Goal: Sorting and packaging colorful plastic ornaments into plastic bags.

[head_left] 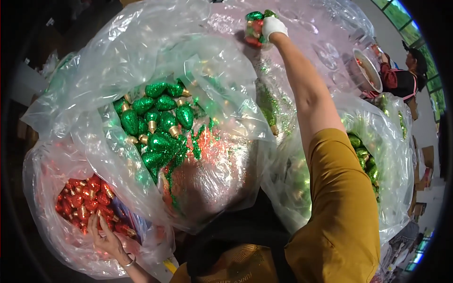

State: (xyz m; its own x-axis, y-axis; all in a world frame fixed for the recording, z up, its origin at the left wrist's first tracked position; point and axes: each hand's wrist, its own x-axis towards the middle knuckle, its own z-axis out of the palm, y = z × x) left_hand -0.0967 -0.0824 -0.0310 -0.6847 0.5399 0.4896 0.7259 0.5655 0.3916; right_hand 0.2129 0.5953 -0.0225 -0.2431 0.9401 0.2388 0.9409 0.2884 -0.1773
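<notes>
My left hand, bare with a bracelet at the wrist, reaches to the near rim of a heap of red glitter bulb ornaments in a clear plastic bag at the lower left. Its fingers are stretched out, their tips at the bulbs. Far off at the top, my right hand wears a white glove. It is closed around the right side of a clear pack of red and green bulb ornaments; the fingertips are hidden.
Dark green glitter bulbs fill an open clear bag in the middle. Light green ones lie in another bag at right. Loose glitter covers the plastic-wrapped table. A co-worker is beside a white tub at far right.
</notes>
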